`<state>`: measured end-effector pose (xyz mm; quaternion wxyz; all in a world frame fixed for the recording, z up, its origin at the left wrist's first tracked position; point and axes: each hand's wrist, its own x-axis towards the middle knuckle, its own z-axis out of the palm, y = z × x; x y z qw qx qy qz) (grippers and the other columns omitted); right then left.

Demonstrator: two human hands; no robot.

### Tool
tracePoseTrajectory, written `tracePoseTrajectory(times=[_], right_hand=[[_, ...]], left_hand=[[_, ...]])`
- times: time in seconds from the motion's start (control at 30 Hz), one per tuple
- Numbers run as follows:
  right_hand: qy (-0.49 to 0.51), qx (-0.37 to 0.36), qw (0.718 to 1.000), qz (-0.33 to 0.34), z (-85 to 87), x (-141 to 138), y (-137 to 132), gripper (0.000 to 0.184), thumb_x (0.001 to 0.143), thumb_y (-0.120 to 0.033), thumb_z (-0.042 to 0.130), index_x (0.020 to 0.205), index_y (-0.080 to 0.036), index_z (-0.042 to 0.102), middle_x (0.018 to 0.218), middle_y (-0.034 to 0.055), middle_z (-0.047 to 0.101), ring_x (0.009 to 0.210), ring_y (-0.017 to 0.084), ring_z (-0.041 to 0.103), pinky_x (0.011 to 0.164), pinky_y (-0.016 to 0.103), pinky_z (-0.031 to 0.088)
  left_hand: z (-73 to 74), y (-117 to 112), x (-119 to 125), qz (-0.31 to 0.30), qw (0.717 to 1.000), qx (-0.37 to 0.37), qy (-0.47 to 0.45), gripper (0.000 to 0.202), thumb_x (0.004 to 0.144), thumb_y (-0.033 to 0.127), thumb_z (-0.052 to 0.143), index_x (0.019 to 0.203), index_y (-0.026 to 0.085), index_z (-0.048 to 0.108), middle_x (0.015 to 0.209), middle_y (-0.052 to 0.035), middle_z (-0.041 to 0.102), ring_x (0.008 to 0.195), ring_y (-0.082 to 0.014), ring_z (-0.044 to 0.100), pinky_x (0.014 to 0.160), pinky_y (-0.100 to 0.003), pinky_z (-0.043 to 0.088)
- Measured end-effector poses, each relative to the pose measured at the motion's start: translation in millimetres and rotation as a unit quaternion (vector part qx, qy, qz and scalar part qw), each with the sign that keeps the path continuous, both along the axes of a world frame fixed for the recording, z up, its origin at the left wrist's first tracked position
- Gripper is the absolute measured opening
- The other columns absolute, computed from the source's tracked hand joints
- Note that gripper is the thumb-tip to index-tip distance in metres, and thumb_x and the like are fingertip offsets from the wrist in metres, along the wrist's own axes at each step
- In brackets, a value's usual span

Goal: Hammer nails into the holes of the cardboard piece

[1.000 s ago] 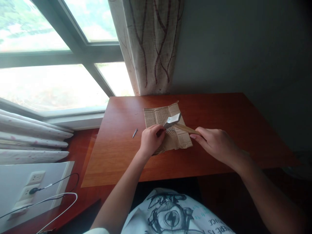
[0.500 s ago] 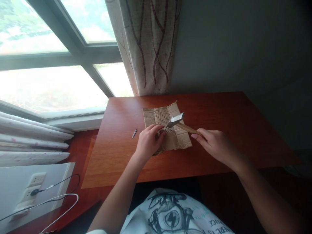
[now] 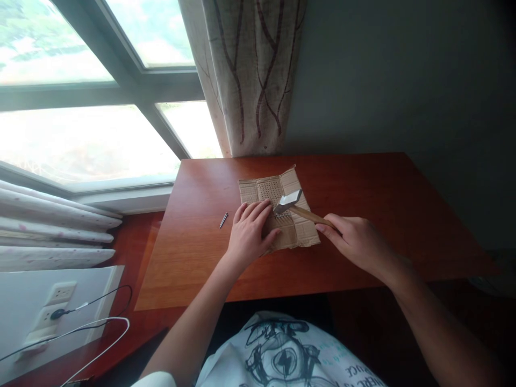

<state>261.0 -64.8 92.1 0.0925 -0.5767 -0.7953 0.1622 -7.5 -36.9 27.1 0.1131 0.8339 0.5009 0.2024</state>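
Note:
A flattened piece of brown cardboard (image 3: 296,228) with many small holes lies on the red-brown wooden table (image 3: 363,215). My left hand (image 3: 250,234) rests flat on the cardboard's left part, fingers stretched out. My right hand (image 3: 358,242) grips the wooden handle of a small hammer (image 3: 291,201). The hammer's metal head sits on or just above the cardboard, right beside my left fingertips. A single dark nail (image 3: 223,220) lies on the table to the left of my left hand.
A patterned curtain (image 3: 250,75) hangs behind the table, with a large window (image 3: 80,107) to the left. At lower left a wall socket (image 3: 58,301) holds a plug with cables. The wall stands behind the table's far edge.
My left hand has gone from a pinch near the hammer head to lying flat on the cardboard. The hammer head rose slightly, then came down again onto the cardboard.

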Motion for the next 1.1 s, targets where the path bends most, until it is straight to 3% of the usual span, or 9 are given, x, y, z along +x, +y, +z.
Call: tracePoseTrajectory(times=[0.5,1.1], right_hand=[[-0.019,-0.007,1.0,-0.002,1.4,-6.8,3.7,0.04,0.103,-0.052,0.036,0.082,-0.023,0.054,0.07,0.0011,0.065,0.061,0.018,0.06,0.058,0.03,0.028],[-0.067,0.008,0.998,0.013,-6.7,-12.5,0.6,0.041,0.104,-0.05,0.034,0.082,-0.023,0.055,0.07,0.0025,0.067,0.06,0.018,0.061,0.053,0.029,0.025]], left_hand=[[-7.4,1.5,-0.8,0.011,0.999,-0.007,-0.037,0.054,0.091,0.049,0.061,0.139,0.024,0.056,0.149,-0.0084,0.054,0.138,-0.0289,0.048,0.123,-0.049,0.024],[-4.0,2.4,-0.6,0.009,0.999,-0.009,-0.033,0.053,0.091,0.046,0.061,0.139,0.024,0.055,0.151,-0.0071,0.053,0.138,-0.0275,0.048,0.122,-0.048,0.024]])
